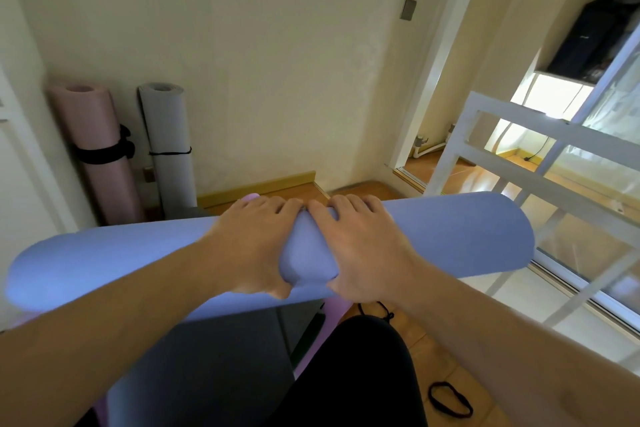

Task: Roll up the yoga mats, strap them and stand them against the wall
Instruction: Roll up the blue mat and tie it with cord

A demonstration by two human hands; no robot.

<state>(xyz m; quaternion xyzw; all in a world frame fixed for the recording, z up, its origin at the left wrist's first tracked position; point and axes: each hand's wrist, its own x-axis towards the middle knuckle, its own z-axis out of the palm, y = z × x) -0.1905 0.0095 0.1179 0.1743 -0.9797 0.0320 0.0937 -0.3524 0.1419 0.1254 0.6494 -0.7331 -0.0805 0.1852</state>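
A rolled blue yoga mat (450, 239) lies crosswise in front of me, lifted off the floor. My left hand (256, 246) and my right hand (356, 243) grip its middle side by side, fingers curled over the top and thumbs underneath. Against the far wall stand a pink rolled mat (98, 149) with a black strap and a grey rolled mat (169, 146) with a thin black cord. A black strap loop (450, 399) lies on the wooden floor at the lower right, and a black cord (381, 310) lies just under the blue roll.
A dark grey mat (214, 357) and a purple mat edge (332, 319) lie flat on the floor below the roll. A white railing (519, 149) stands at the right beside a sliding door track. My dark-clad knee (363, 374) is at the bottom centre.
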